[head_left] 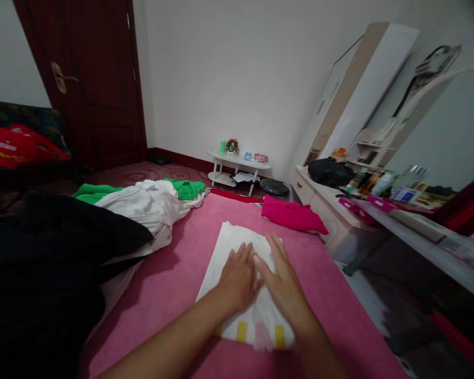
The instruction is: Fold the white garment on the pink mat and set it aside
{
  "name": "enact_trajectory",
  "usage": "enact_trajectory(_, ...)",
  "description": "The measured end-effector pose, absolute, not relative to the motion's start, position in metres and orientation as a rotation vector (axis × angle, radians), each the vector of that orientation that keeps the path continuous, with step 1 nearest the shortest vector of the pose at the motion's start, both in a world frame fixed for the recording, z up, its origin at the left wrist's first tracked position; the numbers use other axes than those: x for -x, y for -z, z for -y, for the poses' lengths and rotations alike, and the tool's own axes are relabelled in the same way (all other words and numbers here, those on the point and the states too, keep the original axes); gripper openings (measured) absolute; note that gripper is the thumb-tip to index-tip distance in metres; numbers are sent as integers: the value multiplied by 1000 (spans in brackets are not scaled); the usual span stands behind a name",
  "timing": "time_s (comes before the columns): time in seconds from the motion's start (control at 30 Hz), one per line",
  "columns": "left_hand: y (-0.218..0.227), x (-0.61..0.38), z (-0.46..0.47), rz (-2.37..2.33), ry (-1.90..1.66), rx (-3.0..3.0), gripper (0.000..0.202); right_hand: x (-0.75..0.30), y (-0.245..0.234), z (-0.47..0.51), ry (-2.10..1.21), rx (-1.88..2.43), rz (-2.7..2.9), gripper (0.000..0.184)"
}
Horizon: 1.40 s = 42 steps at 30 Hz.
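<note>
A white folded garment [217, 263] lies flat on the pink bed cover [174, 305], with yellow and pale pink patches along its near edge. My left hand [239, 279] rests palm down on the middle of it, fingers stretched toward the far end. Beside it, my right hand [280, 273] is over the garment's right side, fingers extended and somewhat blurred, thumb close to the left hand's fingers. Neither hand grips anything. Whether the right palm presses on the cloth or hovers just above it, I cannot tell.
A folded magenta garment [292, 215] lies at the bed's far right. Piled on the left are black cloth [43, 263], white cloth [150, 202] and green cloth [185, 188]. A cluttered dresser [319, 197] and a glass-topped table [418, 237] stand along the right side.
</note>
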<state>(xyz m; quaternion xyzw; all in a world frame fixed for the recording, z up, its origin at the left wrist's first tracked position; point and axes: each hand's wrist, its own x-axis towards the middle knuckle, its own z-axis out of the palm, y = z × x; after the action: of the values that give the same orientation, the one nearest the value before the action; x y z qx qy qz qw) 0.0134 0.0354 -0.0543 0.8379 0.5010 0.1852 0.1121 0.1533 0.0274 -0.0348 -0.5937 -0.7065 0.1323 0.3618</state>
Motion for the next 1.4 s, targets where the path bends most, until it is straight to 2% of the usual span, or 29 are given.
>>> enact_trajectory(0.17,80,-29,-21,-1380,-414,-2599,69,-124,69,-24,-413,1909,1983,74)
enact_trajectory(0.33,69,-25,-19,-1373,-398,-2599,66,-124,75,-30,-392,2010,2054,77)
enact_trajectory(0.53,67,-23,-20,-1377,-450,-2495,68,-142,71,-57,-408,1958,2123,67)
enact_trajectory(0.8,67,-22,-18,-1387,-474,-2398,66,-184,94,-117,-72,2141,2044,64)
enact_trajectory(1.03,66,-6,-38,-1336,-446,-2417,68,-196,99,-133,33,2224,1968,66)
enact_trajectory(1.23,76,44,-81,-1720,-474,-2249,61,-198,104,-128,42,2219,1973,64)
enact_trajectory(1.4,89,51,-85,-1799,-626,-2267,54,-199,104,-121,75,2200,1977,64)
